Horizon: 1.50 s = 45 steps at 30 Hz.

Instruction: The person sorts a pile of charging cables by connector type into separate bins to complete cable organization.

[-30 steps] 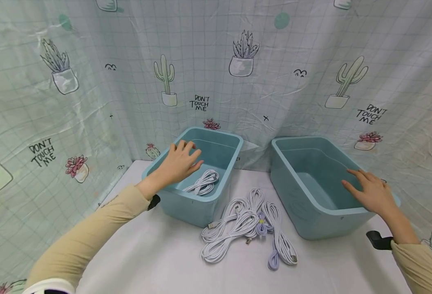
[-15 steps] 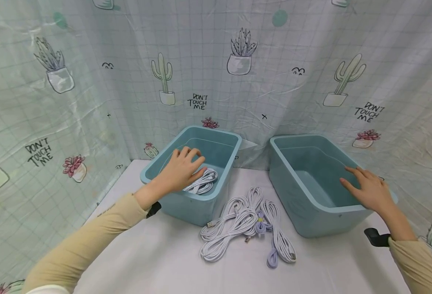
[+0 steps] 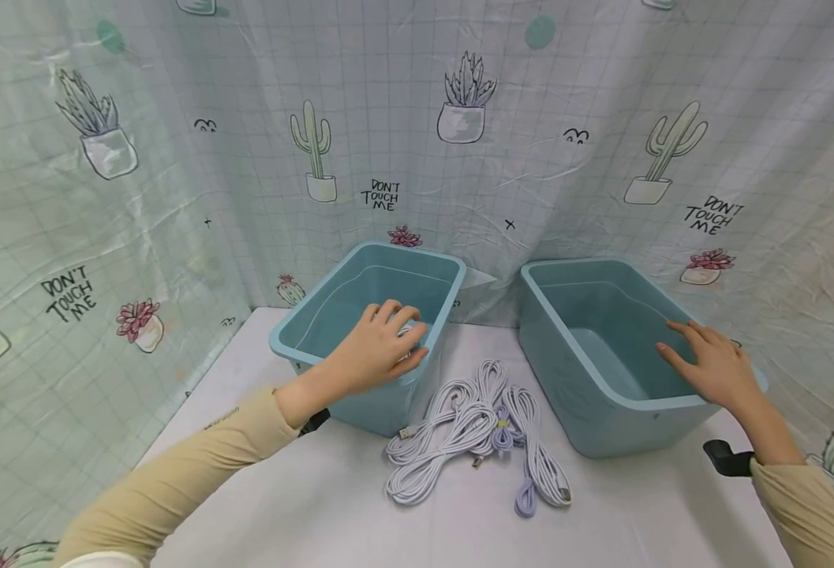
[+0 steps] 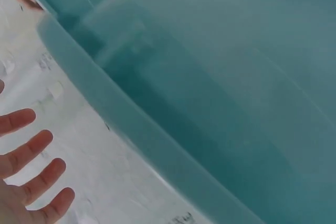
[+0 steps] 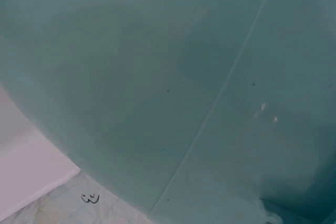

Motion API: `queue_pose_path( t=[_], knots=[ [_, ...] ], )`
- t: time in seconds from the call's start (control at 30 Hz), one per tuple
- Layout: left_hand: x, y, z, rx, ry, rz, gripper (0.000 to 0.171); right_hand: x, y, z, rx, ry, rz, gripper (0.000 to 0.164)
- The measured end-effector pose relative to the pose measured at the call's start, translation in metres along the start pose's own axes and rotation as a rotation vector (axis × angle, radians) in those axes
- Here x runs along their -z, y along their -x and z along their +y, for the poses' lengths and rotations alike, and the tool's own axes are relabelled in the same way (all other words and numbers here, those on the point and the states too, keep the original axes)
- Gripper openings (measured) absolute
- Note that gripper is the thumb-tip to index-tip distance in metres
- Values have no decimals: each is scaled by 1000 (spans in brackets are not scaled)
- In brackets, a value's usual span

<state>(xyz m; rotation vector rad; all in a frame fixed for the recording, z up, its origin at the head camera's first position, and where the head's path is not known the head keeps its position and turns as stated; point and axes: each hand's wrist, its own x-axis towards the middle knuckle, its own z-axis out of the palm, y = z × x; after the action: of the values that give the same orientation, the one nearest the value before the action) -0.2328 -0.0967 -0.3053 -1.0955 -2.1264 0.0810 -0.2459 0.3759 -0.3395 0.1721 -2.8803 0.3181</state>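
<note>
My left hand (image 3: 377, 347) is over the front right part of the left blue bin (image 3: 345, 331), fingers spread and slightly bent. In the left wrist view its fingers (image 4: 39, 142) are apart with nothing between them. A bit of a coiled white cable (image 3: 406, 327) shows inside the bin behind the fingers; the rest is hidden. My right hand (image 3: 718, 367) is at the front right rim of the right blue bin (image 3: 601, 339), fingers loosely extended over its inside; contact with the rim cannot be made out. The right wrist view shows bin wall (image 5: 157, 103), not the hand.
Several coiled white cables (image 3: 452, 446) with USB plugs lie on the white table (image 3: 317, 505) between and in front of the bins. Two small purple cable bundles (image 3: 503, 438) lie among them. A cactus-printed curtain (image 3: 388, 126) hangs behind and at the sides.
My left hand has moved right and lower over the left bin, covering most of the cable inside. The right hand has stayed in place. The view has shifted slightly.
</note>
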Motion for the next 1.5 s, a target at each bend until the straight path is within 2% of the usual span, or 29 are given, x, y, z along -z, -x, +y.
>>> queue_pose_path(
  t=[0.33, 0.6, 0.87, 0.97, 1.1, 1.33, 1.5],
  knots=[
    [-8, -4, 35, -110, -60, 21, 21, 0, 1, 0, -7, 2, -3, 62],
    [-13, -3, 58, -141, 49, -61, 20, 1, 2, -2, -3, -3, 4, 61],
    [-34, 12, 84, -249, -36, -84, 26, 1, 4, -3, 3, 0, 9, 62],
    [-43, 20, 92, -268, -79, -79, 29, 2, 4, -3, 0, -1, 7, 62],
    [-58, 31, 100, -262, -118, -83, 30, 1, 3, -4, -4, 1, 3, 62],
    [-75, 49, 109, -215, -185, -233, 36, 1, 3, -4, -4, -1, 10, 62],
    [-87, 57, 111, -208, -235, -279, 40, 1, 2, -3, 0, -2, 13, 62]
  ],
)
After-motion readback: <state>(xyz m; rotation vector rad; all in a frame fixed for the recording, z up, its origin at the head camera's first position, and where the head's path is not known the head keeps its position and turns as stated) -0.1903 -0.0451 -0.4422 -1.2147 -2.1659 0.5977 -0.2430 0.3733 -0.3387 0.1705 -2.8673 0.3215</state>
